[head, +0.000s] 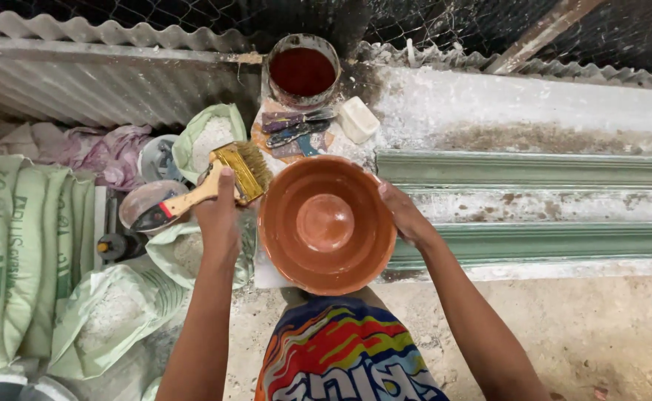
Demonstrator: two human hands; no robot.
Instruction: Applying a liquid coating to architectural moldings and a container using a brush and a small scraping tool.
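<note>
Holding brush [229, 178] in left grip [218, 215] | right grip [404, 215] clasps bowl [326, 223] rim, fingertips hidden behind it

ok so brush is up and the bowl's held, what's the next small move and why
Probably bring the brush in the left hand right and down into the orange bowl. Its bristles sit just outside the bowl's left rim, and the right hand steadies the opposite rim. If the bristles are dry, dipping in the pot of red paint behind may come first.
</note>
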